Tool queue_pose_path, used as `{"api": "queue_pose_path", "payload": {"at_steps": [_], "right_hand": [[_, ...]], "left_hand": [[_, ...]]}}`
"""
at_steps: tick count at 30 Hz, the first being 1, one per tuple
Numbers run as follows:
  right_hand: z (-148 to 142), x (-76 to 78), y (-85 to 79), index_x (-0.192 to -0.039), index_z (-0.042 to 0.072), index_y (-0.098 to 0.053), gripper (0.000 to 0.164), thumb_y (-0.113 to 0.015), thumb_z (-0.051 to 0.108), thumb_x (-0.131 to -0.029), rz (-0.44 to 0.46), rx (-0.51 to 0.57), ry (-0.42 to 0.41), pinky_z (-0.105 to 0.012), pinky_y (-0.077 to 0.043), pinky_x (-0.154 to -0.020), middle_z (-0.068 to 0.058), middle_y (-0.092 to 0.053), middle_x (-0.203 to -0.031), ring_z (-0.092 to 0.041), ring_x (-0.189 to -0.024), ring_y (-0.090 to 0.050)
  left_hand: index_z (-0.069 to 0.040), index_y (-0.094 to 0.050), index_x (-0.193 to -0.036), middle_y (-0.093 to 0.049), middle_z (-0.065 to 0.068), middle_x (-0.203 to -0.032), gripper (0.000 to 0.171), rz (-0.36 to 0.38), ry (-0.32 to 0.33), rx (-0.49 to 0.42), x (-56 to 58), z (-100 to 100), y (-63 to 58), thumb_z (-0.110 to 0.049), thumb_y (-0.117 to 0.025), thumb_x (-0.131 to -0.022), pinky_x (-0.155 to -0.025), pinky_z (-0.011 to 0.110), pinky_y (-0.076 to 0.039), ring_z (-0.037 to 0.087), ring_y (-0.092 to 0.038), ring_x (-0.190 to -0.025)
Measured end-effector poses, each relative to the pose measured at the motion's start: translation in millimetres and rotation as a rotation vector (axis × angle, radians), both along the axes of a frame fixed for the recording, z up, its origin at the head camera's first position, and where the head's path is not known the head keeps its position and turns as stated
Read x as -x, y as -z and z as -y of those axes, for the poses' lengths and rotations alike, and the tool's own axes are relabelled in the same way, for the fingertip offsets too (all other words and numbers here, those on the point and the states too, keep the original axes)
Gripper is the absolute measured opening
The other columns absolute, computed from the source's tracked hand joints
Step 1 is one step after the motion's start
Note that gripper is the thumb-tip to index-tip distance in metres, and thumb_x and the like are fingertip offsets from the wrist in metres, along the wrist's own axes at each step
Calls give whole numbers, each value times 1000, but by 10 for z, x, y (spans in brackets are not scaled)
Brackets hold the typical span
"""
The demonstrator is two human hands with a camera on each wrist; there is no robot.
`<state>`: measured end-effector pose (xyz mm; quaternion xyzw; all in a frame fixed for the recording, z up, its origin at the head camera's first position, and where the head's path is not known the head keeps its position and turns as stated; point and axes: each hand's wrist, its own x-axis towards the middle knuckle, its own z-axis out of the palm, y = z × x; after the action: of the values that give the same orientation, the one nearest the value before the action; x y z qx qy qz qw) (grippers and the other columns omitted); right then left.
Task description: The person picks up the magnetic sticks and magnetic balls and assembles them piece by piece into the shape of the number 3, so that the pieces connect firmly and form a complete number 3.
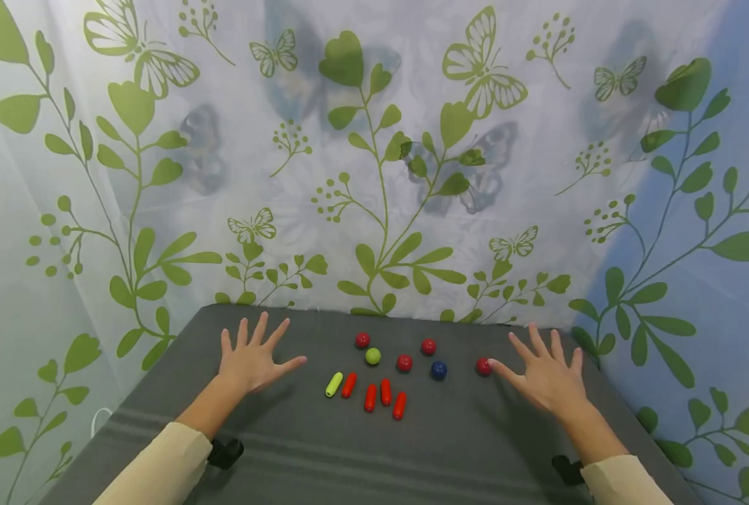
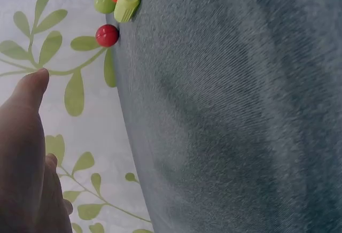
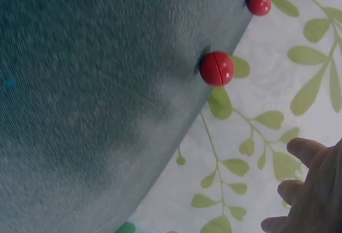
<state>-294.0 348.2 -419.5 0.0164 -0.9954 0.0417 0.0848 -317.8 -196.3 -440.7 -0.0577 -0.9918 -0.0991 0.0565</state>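
Note:
Both hands are held out over the grey table with fingers spread and nothing in them. My left hand (image 1: 248, 361) is on the left side, nearest a yellow-green stick (image 1: 333, 384). Several red sticks (image 1: 370, 398) lie to the right of that one. Behind them are a yellow-green ball (image 1: 373, 356), a dark blue ball (image 1: 438, 370) and red balls (image 1: 404, 362). My right hand (image 1: 548, 379) is on the right side, its thumb tip overlapping the rightmost red ball (image 1: 483, 366) in the head view. In the right wrist view that red ball (image 3: 217, 68) shows a groove around it.
A dark grey cloth covers the table (image 1: 324, 463). Behind and beside it hangs a white curtain (image 1: 235, 140) with green leaves and butterflies. Dark straps (image 1: 226, 454) sit at both wrists. A thin white loop (image 1: 99, 419) shows past the table's left edge.

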Motion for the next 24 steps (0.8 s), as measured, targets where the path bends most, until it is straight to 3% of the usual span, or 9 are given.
{"api": "queue_pose_path", "payload": {"at_steps": [11,17,24], "right_hand": [[201,-149,175,-161,21,-35,96,-43,85,-89,-39,31,-78,-82,6,-110,-19,-12,-172,-55,-154,-2],[347,-225,288,-159,25,-40,88,-49,80,-90,-77,72,-150,-80,-2,-113,-16,-16,-172,-49,-157,-9],[583,-300,388,-154,28,-47,77,-55,73,-92,-125,116,-285,-77,-17,-113,-9,-22,-171,-45,-155,-20]], "left_hand": [[-31,-25,-163,-11,16,-172,100,-59,31,-2,-123,-107,124,-90,-43,-84,-117,77,-1,54,-8,-155],[-32,-27,-163,-12,14,-173,94,-124,56,-22,-223,-197,196,-84,-49,-87,-118,76,-4,52,-11,-155],[-32,-29,-162,-14,13,-172,92,-121,105,-47,-365,-326,254,-82,-51,-87,-118,76,-8,51,-15,-155]]}}
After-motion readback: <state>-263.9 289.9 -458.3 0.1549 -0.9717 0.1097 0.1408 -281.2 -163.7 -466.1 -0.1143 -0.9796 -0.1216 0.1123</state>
